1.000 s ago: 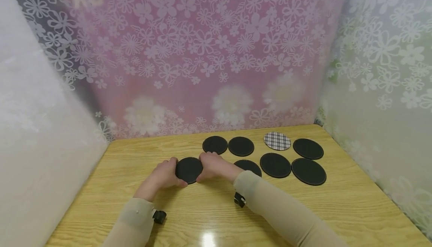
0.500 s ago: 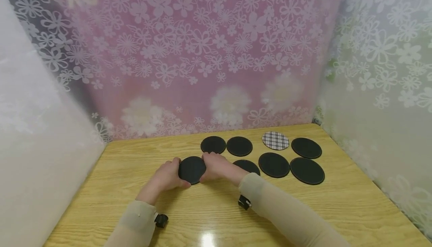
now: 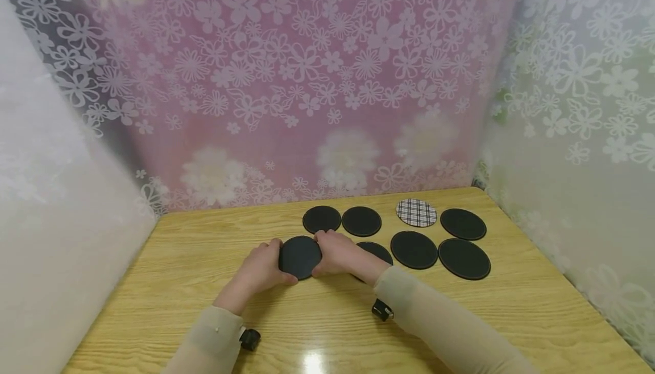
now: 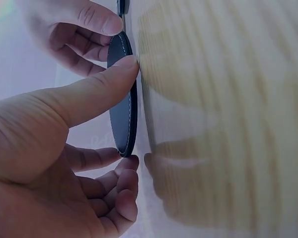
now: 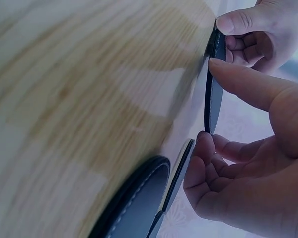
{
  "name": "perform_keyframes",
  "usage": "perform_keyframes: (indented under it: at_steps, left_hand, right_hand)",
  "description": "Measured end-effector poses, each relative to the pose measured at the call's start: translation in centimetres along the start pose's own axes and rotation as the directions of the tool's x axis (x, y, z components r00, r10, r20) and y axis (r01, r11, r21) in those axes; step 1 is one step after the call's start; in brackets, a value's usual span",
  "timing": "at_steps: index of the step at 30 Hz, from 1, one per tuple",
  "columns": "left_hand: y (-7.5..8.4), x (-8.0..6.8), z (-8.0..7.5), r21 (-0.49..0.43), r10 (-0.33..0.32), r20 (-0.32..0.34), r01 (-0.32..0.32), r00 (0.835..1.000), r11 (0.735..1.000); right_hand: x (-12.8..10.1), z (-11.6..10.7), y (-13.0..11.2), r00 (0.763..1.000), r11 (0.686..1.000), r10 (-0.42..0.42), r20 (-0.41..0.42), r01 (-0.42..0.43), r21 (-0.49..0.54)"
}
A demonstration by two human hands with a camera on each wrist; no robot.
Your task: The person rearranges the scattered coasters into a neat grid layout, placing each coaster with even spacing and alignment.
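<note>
A round black coaster (image 3: pixel 300 257) with pale edge stitching is held by both hands at its opposite sides, low over the wooden table. My left hand (image 3: pixel 263 267) grips its left edge, thumb on the near side and fingertips on the far side. On the right edge, my right hand (image 3: pixel 339 256) pinches it the same way. Seen edge-on in the left wrist view, the coaster (image 4: pixel 122 114) lies very close to the tabletop; whether it touches cannot be told. Just right of it, another black coaster (image 3: pixel 377 252) is partly hidden by my right wrist.
Several more black coasters, including one at the back (image 3: pixel 322 220) and one at the right (image 3: pixel 464 258), lie flat on the table (image 3: pixel 204 249). A plaid coaster (image 3: pixel 417 213) lies among them. Flowered cloth (image 3: pixel 327 90) encloses the back and sides.
Both hands have moved a little to the right together, carrying the black coaster toward the partly hidden one. The other coasters keep their arrangement; the view has shifted slightly.
</note>
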State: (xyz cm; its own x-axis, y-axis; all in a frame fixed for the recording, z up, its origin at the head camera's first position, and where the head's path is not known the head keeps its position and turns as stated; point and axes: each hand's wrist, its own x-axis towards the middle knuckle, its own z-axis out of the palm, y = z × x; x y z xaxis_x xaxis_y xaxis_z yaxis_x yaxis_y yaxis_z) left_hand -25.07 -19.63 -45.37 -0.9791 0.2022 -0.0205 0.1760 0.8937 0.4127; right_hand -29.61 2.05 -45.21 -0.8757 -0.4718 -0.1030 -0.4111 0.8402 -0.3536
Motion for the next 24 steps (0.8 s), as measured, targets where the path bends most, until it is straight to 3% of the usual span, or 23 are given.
perform_keyframes:
  at_steps: [3,4,24]
  left_hand:
    - [0.2,-0.1,0.1,-0.009,-0.001,0.004,0.001,1.000,1.000]
    - [0.3,-0.2,0.1,-0.009,-0.001,0.004,0.001,1.000,1.000]
    - [0.0,-0.2,0.5,0.024,0.003,0.023,-0.004,1.000,1.000]
  right_hand:
    - [0.1,0.1,0.4,1.000,1.000,-0.008,0.001,0.008,-0.012]
    - [-0.7,-0.9,-0.5,1.000,1.000,0.008,0.016,-0.008,-0.003]
    - [-0.4,-0.7,0.5,0.996,0.999,-0.044,0.073,0.044,0.005]
